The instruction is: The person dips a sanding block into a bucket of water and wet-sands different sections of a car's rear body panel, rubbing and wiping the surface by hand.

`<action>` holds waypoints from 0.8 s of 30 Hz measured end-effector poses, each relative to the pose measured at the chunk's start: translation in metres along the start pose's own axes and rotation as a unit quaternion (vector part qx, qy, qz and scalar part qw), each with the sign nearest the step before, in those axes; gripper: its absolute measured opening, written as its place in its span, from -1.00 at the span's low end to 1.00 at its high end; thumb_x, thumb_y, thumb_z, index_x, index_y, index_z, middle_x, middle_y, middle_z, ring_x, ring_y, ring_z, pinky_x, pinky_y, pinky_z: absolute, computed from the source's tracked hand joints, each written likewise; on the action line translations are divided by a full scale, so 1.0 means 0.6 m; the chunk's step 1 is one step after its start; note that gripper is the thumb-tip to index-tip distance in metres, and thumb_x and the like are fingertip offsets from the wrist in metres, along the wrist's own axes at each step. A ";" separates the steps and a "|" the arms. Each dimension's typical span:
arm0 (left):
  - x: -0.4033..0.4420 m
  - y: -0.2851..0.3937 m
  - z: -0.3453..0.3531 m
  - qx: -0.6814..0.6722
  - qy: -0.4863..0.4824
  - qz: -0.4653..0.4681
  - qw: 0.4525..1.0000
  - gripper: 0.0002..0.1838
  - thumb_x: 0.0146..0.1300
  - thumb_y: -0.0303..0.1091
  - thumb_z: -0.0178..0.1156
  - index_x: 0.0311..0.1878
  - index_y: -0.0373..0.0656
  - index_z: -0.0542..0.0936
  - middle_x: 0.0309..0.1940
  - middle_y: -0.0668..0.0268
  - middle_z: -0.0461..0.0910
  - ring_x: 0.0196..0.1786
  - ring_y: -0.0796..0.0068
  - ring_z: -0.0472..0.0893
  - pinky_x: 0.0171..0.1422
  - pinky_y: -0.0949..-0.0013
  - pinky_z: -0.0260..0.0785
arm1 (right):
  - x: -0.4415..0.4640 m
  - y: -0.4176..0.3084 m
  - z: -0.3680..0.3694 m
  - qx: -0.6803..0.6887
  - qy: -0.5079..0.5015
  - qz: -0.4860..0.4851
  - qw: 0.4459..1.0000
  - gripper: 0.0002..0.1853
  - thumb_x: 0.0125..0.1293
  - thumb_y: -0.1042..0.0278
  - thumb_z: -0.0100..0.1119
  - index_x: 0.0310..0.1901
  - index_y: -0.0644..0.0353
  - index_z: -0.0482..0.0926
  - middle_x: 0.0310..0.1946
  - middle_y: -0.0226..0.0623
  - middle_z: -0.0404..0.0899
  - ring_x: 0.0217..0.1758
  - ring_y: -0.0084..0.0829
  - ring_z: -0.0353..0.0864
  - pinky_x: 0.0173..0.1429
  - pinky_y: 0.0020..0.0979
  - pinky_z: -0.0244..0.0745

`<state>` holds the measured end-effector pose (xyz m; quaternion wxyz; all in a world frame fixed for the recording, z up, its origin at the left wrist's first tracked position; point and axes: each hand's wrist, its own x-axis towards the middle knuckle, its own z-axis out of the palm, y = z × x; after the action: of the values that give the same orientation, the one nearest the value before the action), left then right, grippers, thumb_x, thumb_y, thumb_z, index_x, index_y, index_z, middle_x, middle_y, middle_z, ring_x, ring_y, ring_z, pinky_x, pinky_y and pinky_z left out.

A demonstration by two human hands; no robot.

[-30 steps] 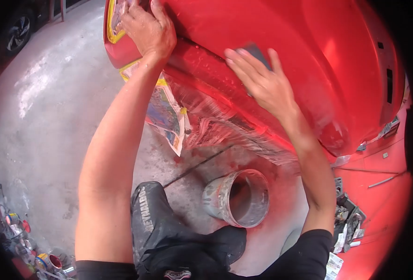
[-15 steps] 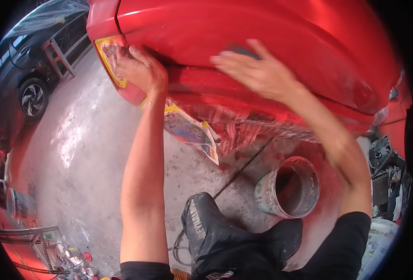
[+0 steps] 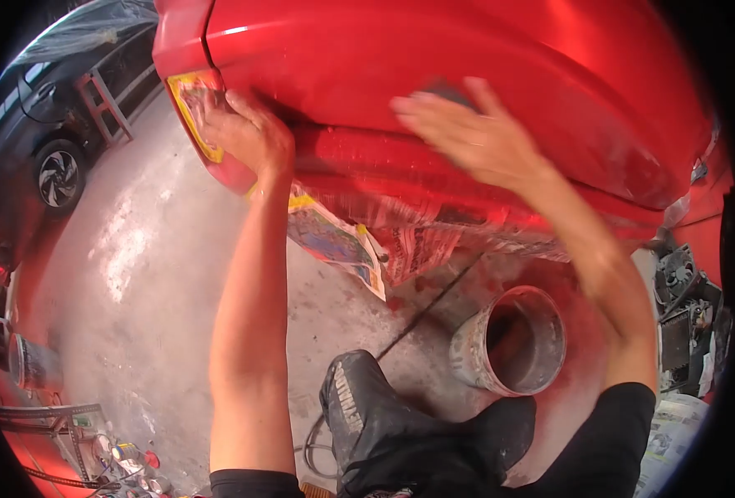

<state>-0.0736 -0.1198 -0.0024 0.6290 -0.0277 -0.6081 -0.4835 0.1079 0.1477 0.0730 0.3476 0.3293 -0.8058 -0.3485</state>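
A red car body panel (image 3: 367, 58) fills the upper part of the head view. My right hand (image 3: 475, 141), smeared by motion, lies flattened over a dark grey piece of sandpaper (image 3: 449, 91) against that panel; the palm hides most of the piece. At the panel's left corner my left hand (image 3: 247, 137) rests with fingers stretched out, partly over a patch of paper edged with yellow masking tape (image 3: 186, 104). Below hangs masking newspaper (image 3: 421, 249), one colourful sheet (image 3: 334, 236) drooping from yellow tape.
A stained bucket (image 3: 467, 353) stands on the concrete floor (image 3: 151, 315) near my knees. A dark hose (image 3: 421, 315) runs beneath the panel. Another dark car (image 3: 56, 108) with plastic over it is at left. Car parts (image 3: 678, 324) lie at right, and a metal frame (image 3: 52, 419) at lower left.
My right hand and the sandpaper have shifted slightly right and down over the red panel. My left hand stays at the corner. The view has moved a little.
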 end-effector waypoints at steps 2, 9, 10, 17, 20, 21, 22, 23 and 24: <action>0.003 0.007 -0.004 -0.024 -0.016 -0.030 0.999 -0.50 0.64 -0.21 -0.03 0.39 -0.47 0.38 0.40 -0.25 0.37 0.42 -0.19 0.36 0.56 -0.03 0.13 | 0.120 -0.052 0.031 -0.031 0.041 0.025 0.998 -0.36 0.42 0.32 -0.03 0.56 0.04 0.33 0.65 -0.47 0.23 0.69 -0.54 0.18 0.76 0.12 -0.13; -0.002 0.015 -0.010 -0.026 -0.027 -0.068 0.997 -0.51 0.62 -0.24 0.00 0.35 -0.51 0.39 0.39 -0.26 0.36 0.46 -0.21 0.33 0.59 -0.07 0.12 | -0.022 0.013 -0.002 -0.050 0.028 0.077 0.995 -0.30 0.43 0.32 -0.02 0.63 -0.08 0.22 0.68 -0.59 0.16 0.68 -0.53 0.22 0.74 0.15 -0.17; -0.002 0.009 -0.008 -0.003 -0.023 -0.044 0.999 -0.50 0.63 -0.22 -0.01 0.36 -0.50 0.40 0.39 -0.26 0.38 0.45 -0.21 0.34 0.58 -0.05 0.12 | -0.081 0.032 -0.004 -0.083 0.019 0.088 0.992 -0.29 0.45 0.28 0.03 0.64 -0.10 0.20 0.67 -0.58 0.18 0.70 -0.51 0.19 0.73 0.18 -0.16; 0.019 0.001 -0.007 0.015 0.001 0.029 0.999 -0.53 0.59 -0.27 -0.02 0.27 -0.56 0.50 0.38 -0.33 0.44 0.44 -0.25 0.43 0.59 -0.03 0.16 | 0.221 -0.075 0.032 0.051 0.162 0.137 0.976 -0.40 0.37 0.24 0.19 0.45 0.05 0.48 0.55 -0.45 0.39 0.60 -0.49 0.33 0.63 0.25 0.04; 0.020 0.011 -0.017 -0.017 -0.063 -0.028 0.997 -0.42 0.62 -0.14 -0.05 0.33 -0.58 0.46 0.45 -0.28 0.37 0.52 -0.24 0.35 0.65 -0.05 0.12 | 0.201 -0.057 0.031 0.015 0.181 0.137 0.974 -0.39 0.39 0.26 0.09 0.50 -0.01 0.44 0.59 -0.54 0.34 0.64 -0.50 0.27 0.68 0.25 -0.02; 0.011 0.011 -0.007 -0.021 0.007 0.039 0.999 -0.43 0.63 -0.14 -0.02 0.33 -0.58 0.45 0.39 -0.29 0.42 0.47 -0.23 0.39 0.59 -0.05 0.18 | 0.147 -0.035 0.024 -0.024 0.136 0.136 0.981 -0.40 0.47 0.22 -0.05 0.53 0.01 0.38 0.64 -0.50 0.24 0.66 -0.50 0.24 0.73 0.26 -0.13; 0.004 0.004 -0.007 0.021 -0.020 -0.027 0.999 -0.46 0.63 -0.18 0.00 0.35 -0.56 0.45 0.35 -0.27 0.45 0.41 -0.21 0.43 0.53 -0.06 0.23 | 0.077 -0.014 0.008 -0.093 0.095 0.144 0.981 -0.41 0.52 0.20 -0.09 0.55 0.01 0.34 0.66 -0.49 0.19 0.68 -0.49 0.20 0.72 0.26 -0.11; 0.004 0.007 -0.007 0.013 -0.019 -0.017 1.000 -0.46 0.63 -0.19 0.00 0.35 -0.56 0.45 0.32 -0.27 0.47 0.38 -0.21 0.44 0.52 -0.07 0.24 | 0.007 0.007 -0.008 0.024 0.099 0.202 0.974 -0.38 0.50 0.20 -0.01 0.58 -0.01 0.31 0.67 -0.46 0.17 0.69 -0.47 0.19 0.67 0.27 -0.05; 0.006 0.010 -0.008 0.005 -0.015 -0.009 1.000 -0.46 0.63 -0.19 0.00 0.35 -0.56 0.44 0.30 -0.26 0.48 0.36 -0.22 0.45 0.51 -0.08 0.24 | -0.073 0.029 -0.016 -0.027 0.096 0.232 0.967 -0.32 0.46 0.19 0.11 0.60 -0.02 0.28 0.68 -0.43 0.16 0.70 -0.40 0.16 0.60 0.30 0.03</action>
<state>-0.0669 -0.1218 0.0023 0.6157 -0.0266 -0.6199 -0.4857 0.1338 0.1877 0.0772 0.5037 0.1553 -0.8132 -0.2468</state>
